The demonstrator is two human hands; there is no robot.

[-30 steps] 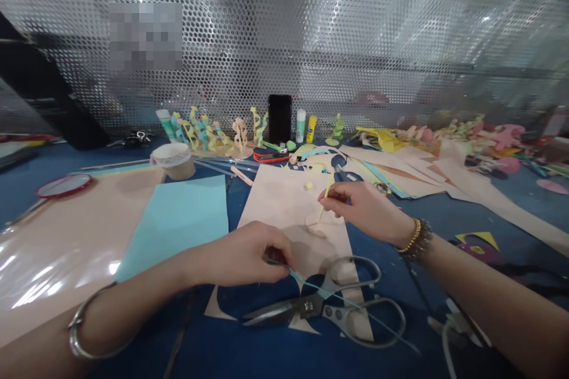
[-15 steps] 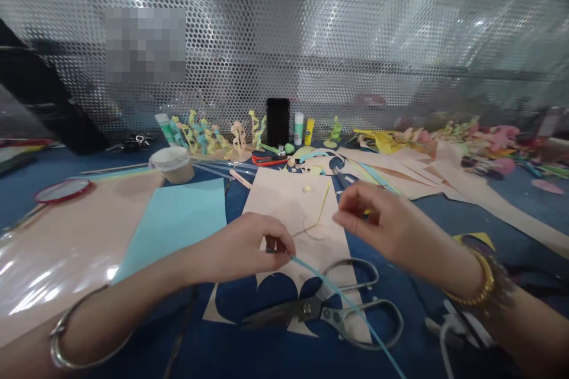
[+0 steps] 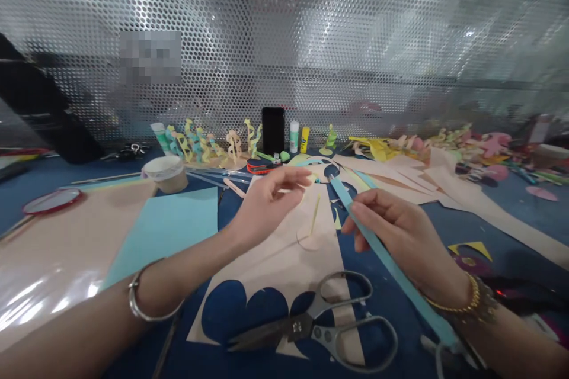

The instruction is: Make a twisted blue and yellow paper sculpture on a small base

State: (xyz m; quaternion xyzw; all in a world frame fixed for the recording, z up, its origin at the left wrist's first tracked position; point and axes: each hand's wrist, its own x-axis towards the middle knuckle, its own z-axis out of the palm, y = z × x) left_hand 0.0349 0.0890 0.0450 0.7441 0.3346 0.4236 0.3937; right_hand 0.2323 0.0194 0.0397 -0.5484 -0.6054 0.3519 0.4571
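My right hand (image 3: 395,231) pinches a long light-blue paper strip (image 3: 386,257) between thumb and fingers. The strip slants from near the middle of the table down toward my right wrist. Apart from it, my left hand (image 3: 275,201) hovers over the pale pink sheet (image 3: 284,266), fingers curved and parted from the thumb, with nothing visible in them. On that sheet stands a thin yellow paper stem (image 3: 315,216) on a small round pink base (image 3: 306,241). Large grey-handled scissors (image 3: 306,325) lie at the sheet's scalloped near edge.
Left of the sheet lies a light-blue paper (image 3: 173,228), with a paper tub (image 3: 166,174) behind it. Curled paper figures (image 3: 195,145), a phone (image 3: 272,130) and glue sticks (image 3: 304,139) line the back. Pink paper offcuts (image 3: 462,189) spread across the right.
The blue strip has passed from my left hand to my right, its broad side now showing. My left hand has risen with its fingers parted. The view has shifted slightly.
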